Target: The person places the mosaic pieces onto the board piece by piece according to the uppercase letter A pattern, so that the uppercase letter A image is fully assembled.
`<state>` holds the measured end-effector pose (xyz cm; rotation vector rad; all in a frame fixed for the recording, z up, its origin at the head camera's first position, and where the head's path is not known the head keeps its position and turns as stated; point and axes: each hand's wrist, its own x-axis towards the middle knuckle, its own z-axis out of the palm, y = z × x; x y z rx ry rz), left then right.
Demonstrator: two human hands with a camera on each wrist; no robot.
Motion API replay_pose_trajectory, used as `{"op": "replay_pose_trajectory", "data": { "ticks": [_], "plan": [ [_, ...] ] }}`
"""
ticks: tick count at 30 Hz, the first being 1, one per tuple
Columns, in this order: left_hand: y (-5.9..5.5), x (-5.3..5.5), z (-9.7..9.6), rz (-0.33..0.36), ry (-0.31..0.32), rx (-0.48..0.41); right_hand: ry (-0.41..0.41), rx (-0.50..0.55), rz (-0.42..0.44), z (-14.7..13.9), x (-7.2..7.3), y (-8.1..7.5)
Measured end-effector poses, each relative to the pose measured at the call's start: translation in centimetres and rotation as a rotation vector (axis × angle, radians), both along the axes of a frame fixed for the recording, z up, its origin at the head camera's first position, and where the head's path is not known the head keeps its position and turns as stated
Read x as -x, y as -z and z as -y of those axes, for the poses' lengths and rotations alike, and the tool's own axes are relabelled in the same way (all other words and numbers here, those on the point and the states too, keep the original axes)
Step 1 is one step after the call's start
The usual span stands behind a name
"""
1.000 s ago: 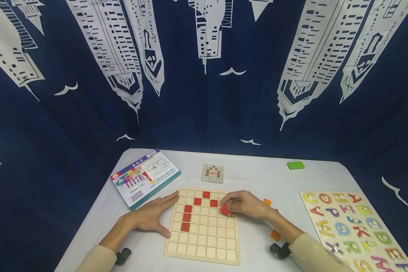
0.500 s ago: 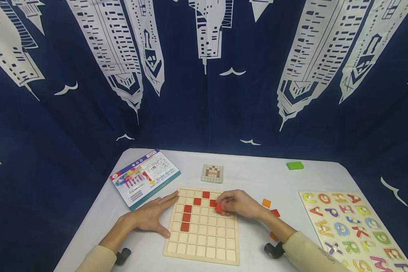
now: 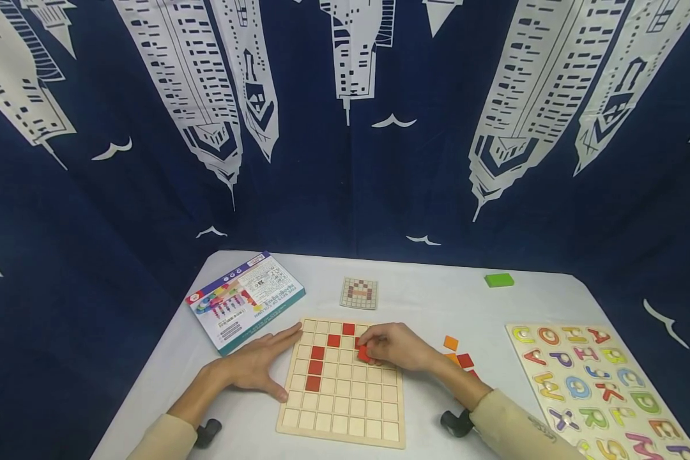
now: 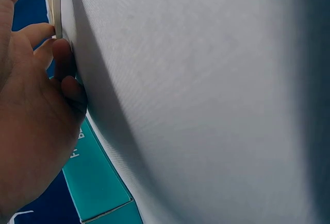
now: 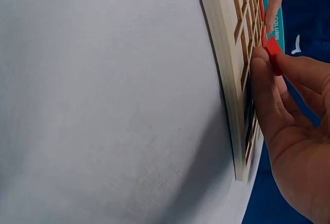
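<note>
A square wooden grid board point(image 3: 351, 409) lies at the front middle of the table, with several red tiles set in its cells: a column of them point(image 3: 315, 368) on the left and others stepping up to the top. My right hand point(image 3: 399, 348) pinches a red square tile point(image 3: 364, 353) between thumb and fingers, tilted, over the board's upper right cells. The right wrist view shows this red tile point(image 5: 274, 55) close over the grid. Spread out, my left hand point(image 3: 250, 364) rests at the board's left edge, thumb and fingertips touching it. Its fingers point(image 4: 38, 33) meet that edge in the left wrist view.
Loose orange point(image 3: 451, 343) and red tiles point(image 3: 465, 361) lie right of the board. A pattern card point(image 3: 359, 293) sits behind it, a flat box point(image 3: 245, 303) at back left. A green block point(image 3: 499, 280) and an alphabet puzzle board point(image 3: 598, 390) are on the right.
My right hand has moved left across the board with the red tile, uncovering more loose tiles on the right. The left hand has stayed in place.
</note>
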<state>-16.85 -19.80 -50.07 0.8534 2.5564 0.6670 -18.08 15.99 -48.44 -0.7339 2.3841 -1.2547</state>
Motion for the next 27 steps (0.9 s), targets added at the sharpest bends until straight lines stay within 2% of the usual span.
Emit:
{"op": "replay_pose_trajectory", "data": {
  "ticks": [11,27],
  "plan": [
    [-0.18,0.00,-0.07,-0.001,-0.003,0.013,-0.017,-0.051,-0.078,0.28,0.14,0.16],
    [-0.18,-0.03,-0.01,0.010,-0.002,0.000,-0.008,-0.108,-0.115,0.96,0.18,0.49]
  ]
}}
